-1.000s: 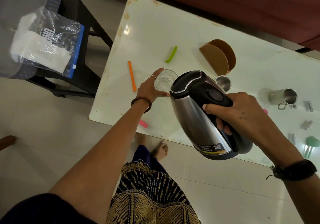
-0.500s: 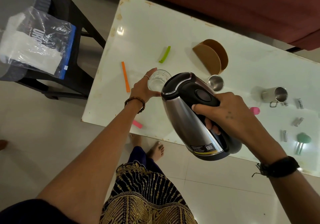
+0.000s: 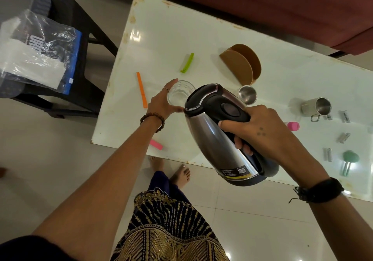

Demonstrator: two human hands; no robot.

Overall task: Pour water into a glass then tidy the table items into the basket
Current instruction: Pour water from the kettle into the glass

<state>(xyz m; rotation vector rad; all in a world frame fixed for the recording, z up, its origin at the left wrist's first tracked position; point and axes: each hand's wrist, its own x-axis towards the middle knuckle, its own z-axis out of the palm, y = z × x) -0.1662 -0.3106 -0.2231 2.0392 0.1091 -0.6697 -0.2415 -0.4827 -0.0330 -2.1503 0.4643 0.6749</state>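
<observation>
Pouring is underway, the left hand (image 3: 161, 104) holding the glass (image 3: 180, 93) and the right hand (image 3: 260, 131) gripping the tilted kettle (image 3: 218, 139), though water seems unclear; the tabletop (image 3: 282, 75) clutter remains unsorted.

Kettle (image 3: 218, 139) spout behind its lid

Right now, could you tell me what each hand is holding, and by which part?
The right hand grips the tilted kettle by its black handle. The left hand holds the glass by its side wall, on the table.
</observation>
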